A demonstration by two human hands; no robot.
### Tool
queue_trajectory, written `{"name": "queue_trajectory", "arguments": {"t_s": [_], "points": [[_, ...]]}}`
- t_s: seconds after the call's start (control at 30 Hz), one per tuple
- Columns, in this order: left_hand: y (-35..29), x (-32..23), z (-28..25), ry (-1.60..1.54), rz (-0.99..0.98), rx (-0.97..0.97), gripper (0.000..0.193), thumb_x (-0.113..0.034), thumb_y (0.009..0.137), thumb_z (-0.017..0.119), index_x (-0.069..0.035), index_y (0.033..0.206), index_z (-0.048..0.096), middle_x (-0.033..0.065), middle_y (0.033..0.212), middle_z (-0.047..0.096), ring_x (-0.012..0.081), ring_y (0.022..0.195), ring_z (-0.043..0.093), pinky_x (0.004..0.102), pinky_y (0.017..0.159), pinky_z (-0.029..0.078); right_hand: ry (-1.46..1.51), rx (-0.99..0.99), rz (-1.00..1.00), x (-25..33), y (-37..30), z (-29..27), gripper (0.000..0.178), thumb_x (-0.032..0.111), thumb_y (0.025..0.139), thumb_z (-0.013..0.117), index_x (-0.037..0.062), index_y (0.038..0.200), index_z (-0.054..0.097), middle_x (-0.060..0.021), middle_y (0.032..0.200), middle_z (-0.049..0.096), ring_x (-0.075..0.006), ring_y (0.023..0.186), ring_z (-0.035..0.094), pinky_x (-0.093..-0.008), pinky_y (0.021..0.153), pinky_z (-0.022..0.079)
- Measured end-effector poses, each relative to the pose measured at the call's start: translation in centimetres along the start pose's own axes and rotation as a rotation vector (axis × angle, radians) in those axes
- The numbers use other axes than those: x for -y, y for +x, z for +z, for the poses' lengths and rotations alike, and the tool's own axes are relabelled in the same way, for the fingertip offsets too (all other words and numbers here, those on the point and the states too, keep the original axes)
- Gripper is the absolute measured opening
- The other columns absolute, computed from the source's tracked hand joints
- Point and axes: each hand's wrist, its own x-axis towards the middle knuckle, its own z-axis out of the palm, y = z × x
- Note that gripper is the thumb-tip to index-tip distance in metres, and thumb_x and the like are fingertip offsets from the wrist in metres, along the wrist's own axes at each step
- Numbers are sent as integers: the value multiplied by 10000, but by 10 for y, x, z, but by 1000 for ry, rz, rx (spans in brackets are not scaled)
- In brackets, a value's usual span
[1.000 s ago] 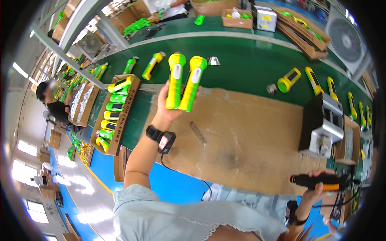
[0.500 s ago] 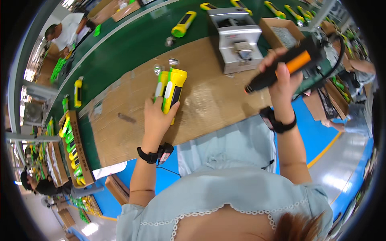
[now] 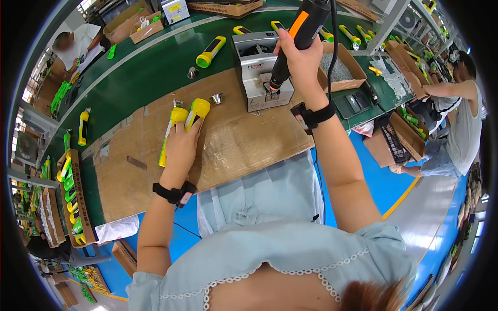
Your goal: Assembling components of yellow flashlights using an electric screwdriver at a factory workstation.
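In my right hand (image 3: 305, 65), raised on the far side of the work surface, is a black electric screwdriver (image 3: 302, 37) with an orange stripe. Its tip points down at the front pickup of a grey metal screw feeder (image 3: 259, 72). My left hand (image 3: 180, 147) grips two yellow flashlights side by side, the right one (image 3: 199, 109) and the left one (image 3: 178, 115), above the cardboard sheet (image 3: 244, 135). My fingers cover much of their bodies. Small silver reflector cups, one (image 3: 216, 98) to the right and another (image 3: 178, 103) behind, lie close to the flashlight heads.
More flashlights (image 3: 211, 52) lie along the green table (image 3: 150, 78). A box of small screws (image 3: 342, 67) stands right of the feeder. At the left edge, a cardboard box (image 3: 83, 207) holds several flashlights. The screwdriver's cable (image 3: 333, 57) hangs beside my right wrist. Other people work on both sides.
My right hand has carried the screwdriver left and away from me, bringing its tip to the feeder. My left hand keeps the flashlights, whose heads now sit farther apart. The whole view has shifted.
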Motion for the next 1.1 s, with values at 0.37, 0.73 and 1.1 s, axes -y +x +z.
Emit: {"name": "queue_trajectory", "arguments": {"t_s": [0.37, 0.73, 1.1], "points": [[-24, -34, -53, -463, 179, 298, 554, -219, 637, 752, -74, 1130, 545, 162, 1026, 547, 332, 1025, 508, 425, 848, 398, 180, 215, 198, 41, -70, -18, 447, 334, 810, 663, -20, 1006, 476, -126, 719, 545, -219, 598, 574, -320, 553, 485], [-10, -77, 34, -298, 133, -220, 111, -164, 733, 585, -71, 784, 554, 108, 764, 515, 298, 804, 516, 435, 846, 384, 426, 260, 177, 58, -104, -3, 444, 298, 779, 701, -31, 989, 491, -134, 722, 580, -196, 611, 586, -310, 575, 501], [0, -107, 42, -137, -202, -323, 123, -181, 696, 578, -72, 724, 529, 97, 724, 523, 265, 727, 507, 408, 714, 362, 296, 159, 77, 54, -117, -4, 460, 280, 797, 703, -13, 1049, 454, -133, 759, 586, -198, 646, 588, -306, 607, 504]]}}
